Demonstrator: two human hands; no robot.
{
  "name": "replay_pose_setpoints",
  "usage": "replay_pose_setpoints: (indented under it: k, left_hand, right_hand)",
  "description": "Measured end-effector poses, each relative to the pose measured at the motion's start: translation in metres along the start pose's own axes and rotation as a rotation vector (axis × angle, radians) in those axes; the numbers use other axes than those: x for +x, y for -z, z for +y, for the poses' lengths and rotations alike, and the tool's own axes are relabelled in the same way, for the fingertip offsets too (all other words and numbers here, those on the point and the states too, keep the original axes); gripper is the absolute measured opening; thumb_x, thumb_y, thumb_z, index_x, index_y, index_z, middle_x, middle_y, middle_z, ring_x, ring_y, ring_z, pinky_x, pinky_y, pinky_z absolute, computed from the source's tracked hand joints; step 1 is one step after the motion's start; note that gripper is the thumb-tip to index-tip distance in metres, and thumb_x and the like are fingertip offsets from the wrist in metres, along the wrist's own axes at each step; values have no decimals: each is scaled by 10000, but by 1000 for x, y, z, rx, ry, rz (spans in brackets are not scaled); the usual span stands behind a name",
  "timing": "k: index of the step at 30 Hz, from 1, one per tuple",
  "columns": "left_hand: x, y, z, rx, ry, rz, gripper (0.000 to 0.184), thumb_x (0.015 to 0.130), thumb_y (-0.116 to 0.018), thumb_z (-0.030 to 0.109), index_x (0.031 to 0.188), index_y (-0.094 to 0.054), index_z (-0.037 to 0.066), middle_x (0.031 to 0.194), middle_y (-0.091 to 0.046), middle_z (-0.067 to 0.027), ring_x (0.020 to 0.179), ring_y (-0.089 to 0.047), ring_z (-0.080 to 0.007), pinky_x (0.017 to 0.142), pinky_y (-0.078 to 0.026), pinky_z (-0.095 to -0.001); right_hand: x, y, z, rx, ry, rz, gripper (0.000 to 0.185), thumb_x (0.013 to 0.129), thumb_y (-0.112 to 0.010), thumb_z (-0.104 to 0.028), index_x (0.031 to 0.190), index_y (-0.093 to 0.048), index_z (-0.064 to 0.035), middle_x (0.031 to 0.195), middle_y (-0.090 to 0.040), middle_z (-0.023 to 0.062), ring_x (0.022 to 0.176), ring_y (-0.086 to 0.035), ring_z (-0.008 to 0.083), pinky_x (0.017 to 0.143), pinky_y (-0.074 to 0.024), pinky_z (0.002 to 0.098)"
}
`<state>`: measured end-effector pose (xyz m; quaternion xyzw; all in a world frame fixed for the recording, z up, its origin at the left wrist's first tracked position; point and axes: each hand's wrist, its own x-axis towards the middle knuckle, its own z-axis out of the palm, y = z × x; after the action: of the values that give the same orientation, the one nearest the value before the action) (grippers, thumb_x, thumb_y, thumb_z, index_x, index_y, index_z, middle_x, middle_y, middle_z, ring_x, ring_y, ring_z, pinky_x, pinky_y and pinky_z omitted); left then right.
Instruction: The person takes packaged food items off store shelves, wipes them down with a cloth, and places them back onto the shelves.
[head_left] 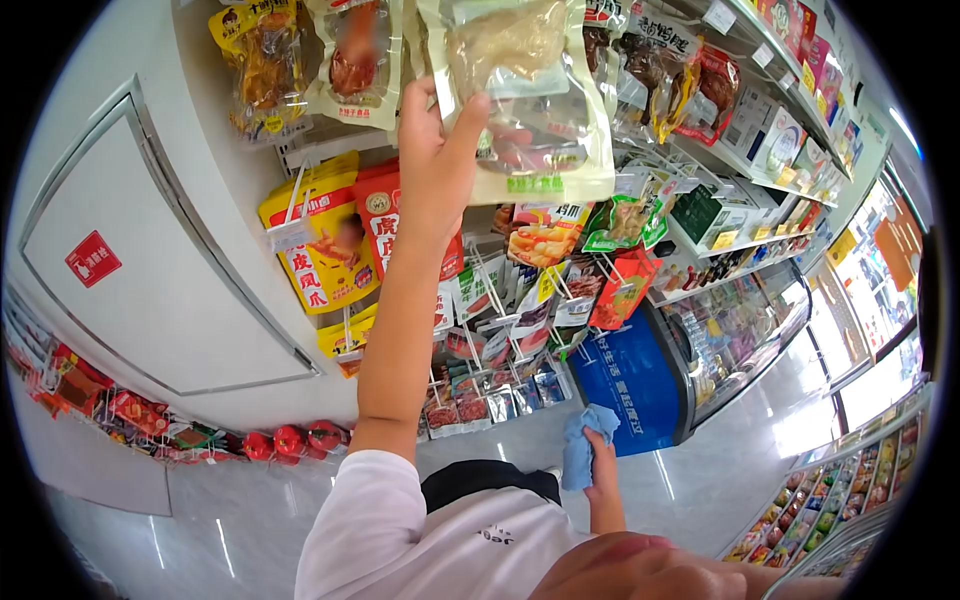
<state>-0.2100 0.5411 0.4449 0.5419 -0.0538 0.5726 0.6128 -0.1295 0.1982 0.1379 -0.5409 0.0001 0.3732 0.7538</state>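
Observation:
My left hand (440, 150) reaches up and grips a clear-fronted, cream-edged vacuum food packet (560, 120) by its left side. The thumb lies across the front; some fingers show through the clear plastic behind. What looks like a pale piece of meat is in the packet's upper part. Beside it hang a cream packet with a reddish-brown drumstick (355, 65) and a yellow-topped packet (265, 65). Lower down on my right side, my right hand (602, 470) is closed around a crumpled blue cloth (580, 447), away from the shelves.
Several snack bags, including a yellow bag (325, 240) and an orange bag (622, 290), hang on hooks below. Shelves of boxes (770, 140) run along the right. A blue-sided display case (630, 380) stands on the shiny floor (270, 510). A white wall panel (150, 260) is at left.

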Motion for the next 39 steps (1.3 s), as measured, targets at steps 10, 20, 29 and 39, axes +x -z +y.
replay_pose_setpoints:
  k: [10,20,29,39]
  left_hand:
    - [-33,-12,-4,-121,35,-44,409,962,-668,117,1264,-420,-4,1091,-663,-133,917,-679,-171,778,-566,-296]
    - [-214,17,-50,-432,512,-58,525,985,-552,30,1447,-303,17,1331,-550,-185,1090,-655,-382,940,-553,-504]
    - [-327,39,-81,-616,1010,178,540,1041,-427,64,1518,-202,181,1476,-386,-155,1281,-518,-465,969,-511,-653]
    - [-336,23,-94,-418,1063,167,564,1044,-480,113,1533,-207,178,1449,-422,-106,1226,-563,-310,975,-530,-488]
  right_hand:
    - [13,15,19,-50,6,17,476,915,-661,-210,1358,-531,-93,1144,-641,69,975,-652,204,799,-548,339]
    - [16,22,13,42,34,142,512,922,-668,-224,1382,-511,-64,1230,-636,83,1098,-632,210,930,-516,343]
    - [14,17,-21,64,324,300,440,942,-666,-254,1309,-584,-27,1241,-637,85,1064,-644,177,891,-525,303]
    - [14,-43,-3,-1026,895,32,345,756,-724,-124,1059,-600,-17,937,-579,163,812,-602,380,707,-489,402]
